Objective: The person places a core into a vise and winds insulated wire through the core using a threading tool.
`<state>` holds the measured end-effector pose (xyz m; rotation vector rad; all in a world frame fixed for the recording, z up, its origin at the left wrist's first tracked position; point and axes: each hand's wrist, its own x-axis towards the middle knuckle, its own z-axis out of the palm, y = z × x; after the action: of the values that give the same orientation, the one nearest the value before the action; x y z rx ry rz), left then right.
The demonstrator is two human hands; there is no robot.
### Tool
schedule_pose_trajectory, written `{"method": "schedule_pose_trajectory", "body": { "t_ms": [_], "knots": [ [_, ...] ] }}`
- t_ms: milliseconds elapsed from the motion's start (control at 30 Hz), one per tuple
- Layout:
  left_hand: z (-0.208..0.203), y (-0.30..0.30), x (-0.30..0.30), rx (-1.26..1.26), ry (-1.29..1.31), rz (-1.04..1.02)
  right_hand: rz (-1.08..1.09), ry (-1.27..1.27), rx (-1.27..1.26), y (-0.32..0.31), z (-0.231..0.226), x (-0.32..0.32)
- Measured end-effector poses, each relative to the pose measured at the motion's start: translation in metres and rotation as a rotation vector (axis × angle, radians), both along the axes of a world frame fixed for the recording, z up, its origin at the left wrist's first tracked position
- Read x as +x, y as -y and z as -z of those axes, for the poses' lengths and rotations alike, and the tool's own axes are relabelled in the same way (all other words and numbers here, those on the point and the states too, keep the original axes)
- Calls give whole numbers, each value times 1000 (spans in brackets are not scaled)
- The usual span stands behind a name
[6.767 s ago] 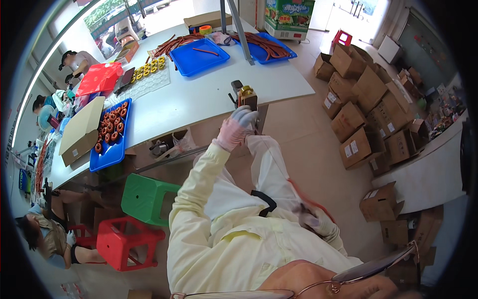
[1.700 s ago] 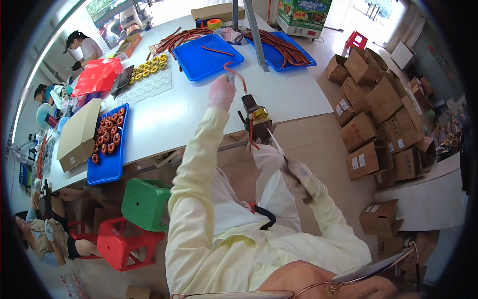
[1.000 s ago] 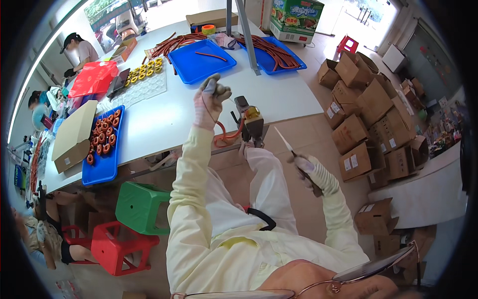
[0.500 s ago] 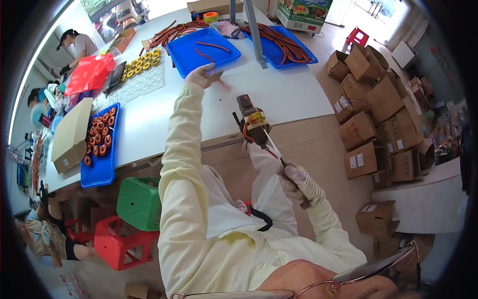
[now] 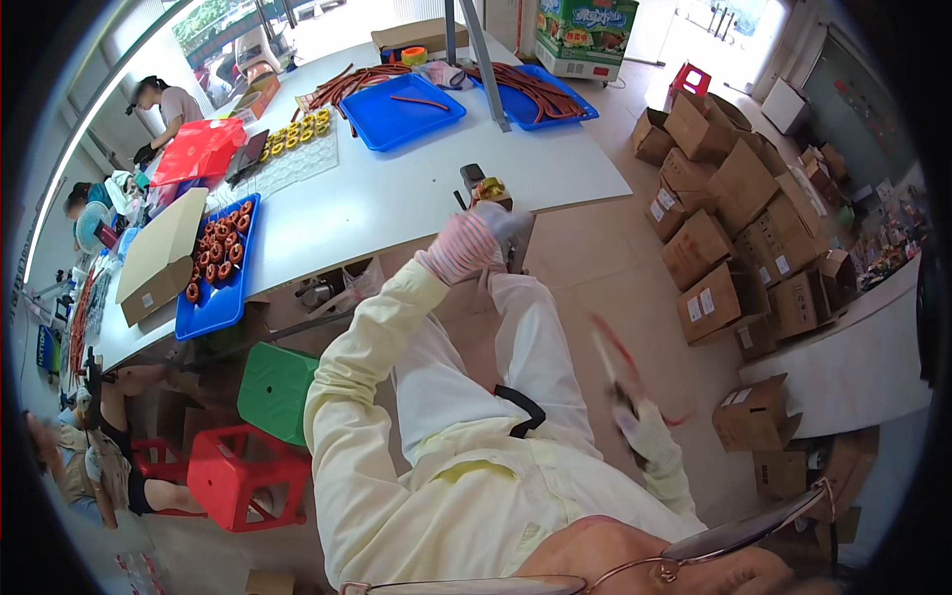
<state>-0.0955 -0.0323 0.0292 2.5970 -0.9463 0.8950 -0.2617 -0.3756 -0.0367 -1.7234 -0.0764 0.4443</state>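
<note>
My left hand (image 5: pixel 469 245), in a striped glove with grey fingertips, is at the near table edge, right against a dark fixture (image 5: pixel 472 178). A yellow-wrapped ring (image 5: pixel 491 190) sits on the fixture. The fingers look drawn together, but blur hides what they hold. Low on the right, away from the table, my gloved right hand (image 5: pixel 629 421) is smeared by motion. It is closed around a thin hand tool (image 5: pixel 619 377), whose details are blurred. A red wire (image 5: pixel 617 340) trails around that hand.
A blue tray (image 5: pixel 402 117) holds one red wire; another blue tray (image 5: pixel 563 117) holds a wire bundle. Red-wound rings (image 5: pixel 220 248) fill a tray at left. Yellow rings (image 5: pixel 297 135) lie on clear plastic. Stools (image 5: pixel 276 392) stand below left; cartons (image 5: pixel 729 297) are piled right. Co-workers sit left.
My left hand has come back from beside the blue tray to the fixture. My right hand has moved down and right, away from the fixture, with the red wire swinging near it.
</note>
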Motion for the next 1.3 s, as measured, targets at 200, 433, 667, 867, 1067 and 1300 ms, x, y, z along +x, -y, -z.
{"method": "schedule_pose_trajectory", "body": {
  "t_ms": [200, 433, 667, 867, 1067, 1300],
  "knots": [
    [-40, -59, 65, -1619, -643, 222, -138, -161, -27, -77, -72, 90],
    [-8, -75, 173, -1720, -1347, 4, -361, -244, 104, -131, -85, 182],
    [24, -60, 208, -1638, -1514, -142, -429, -456, 459, -164, -66, 220],
    [35, -77, 182, -1144, -763, -611, -322, -553, 688, -137, -48, 140],
    [15, -29, 36, 205, 117, -123, -142, -655, 662, -60, -49, 54],
    [5, -1, 18, 169, -208, 131, -209, -403, 632, 25, -49, 14]
  ]
}}
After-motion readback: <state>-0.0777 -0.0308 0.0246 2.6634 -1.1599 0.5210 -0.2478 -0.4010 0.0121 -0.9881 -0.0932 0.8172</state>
